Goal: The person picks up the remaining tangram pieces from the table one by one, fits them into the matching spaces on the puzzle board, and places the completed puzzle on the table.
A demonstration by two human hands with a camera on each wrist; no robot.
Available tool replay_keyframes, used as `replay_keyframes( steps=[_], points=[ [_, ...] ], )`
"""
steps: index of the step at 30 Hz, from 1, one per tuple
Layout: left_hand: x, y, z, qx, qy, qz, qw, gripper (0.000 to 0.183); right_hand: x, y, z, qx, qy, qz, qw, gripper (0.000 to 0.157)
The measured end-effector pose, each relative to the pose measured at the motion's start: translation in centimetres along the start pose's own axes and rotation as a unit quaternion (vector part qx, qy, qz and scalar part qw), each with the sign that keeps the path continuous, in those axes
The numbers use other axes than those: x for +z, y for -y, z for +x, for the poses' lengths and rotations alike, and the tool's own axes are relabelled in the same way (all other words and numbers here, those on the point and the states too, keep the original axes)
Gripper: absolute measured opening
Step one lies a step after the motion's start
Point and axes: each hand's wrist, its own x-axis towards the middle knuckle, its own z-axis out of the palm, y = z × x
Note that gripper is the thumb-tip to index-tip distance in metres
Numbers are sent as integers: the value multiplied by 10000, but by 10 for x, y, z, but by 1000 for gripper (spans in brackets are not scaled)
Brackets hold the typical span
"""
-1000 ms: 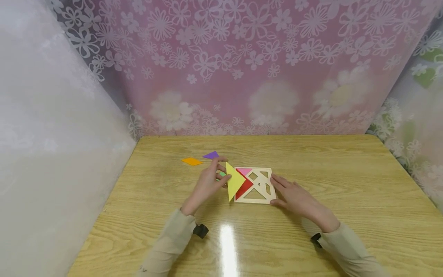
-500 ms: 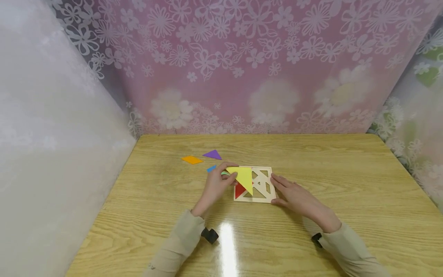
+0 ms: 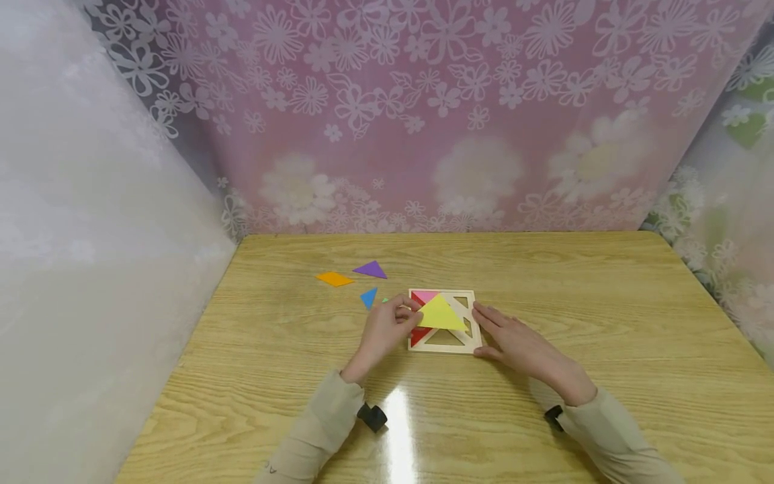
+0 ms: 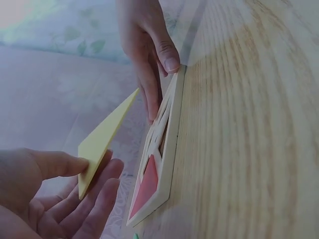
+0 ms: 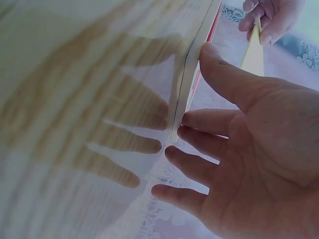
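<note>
My left hand (image 3: pixel 385 331) pinches a yellow triangle (image 3: pixel 443 313) by one corner between thumb and fingers. In the left wrist view the yellow triangle (image 4: pixel 103 142) is tilted and stands clear of the pale wooden tangram board (image 4: pixel 173 142). On the table, the tangram board (image 3: pixel 447 349) has a red triangle (image 3: pixel 420 337) and a pink piece (image 3: pixel 425 296) lying in its left part. Several cutouts show bare wood; others are hidden under the yellow triangle. My right hand (image 3: pixel 521 346) touches the board's right edge with extended fingers, which the right wrist view confirms.
Left of the board lie an orange parallelogram (image 3: pixel 334 279), a purple triangle (image 3: pixel 371 270) and a blue triangle (image 3: pixel 369 297). A green piece (image 3: pixel 385 300) shows only partly behind the left hand. A floral curtain (image 3: pixel 387 168) rises behind the wooden table (image 3: pixel 272 376).
My left hand has moved right, turning the yellow triangle from the board's left side to over its middle. The blue triangle has come into view. My right hand has stayed at the board's edge.
</note>
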Motion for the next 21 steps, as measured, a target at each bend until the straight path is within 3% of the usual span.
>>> replay_keyframes(
  steps=[6, 21],
  points=[
    [4, 0, -1, 224, 247, 659, 9973, 8, 0, 0, 0, 3, -19, -10, 10000, 72],
    [9, -1, -1, 242, 508, 1204, 9911, 8, 0, 1, -2, 82, 37, 56, 9999, 74]
  ],
)
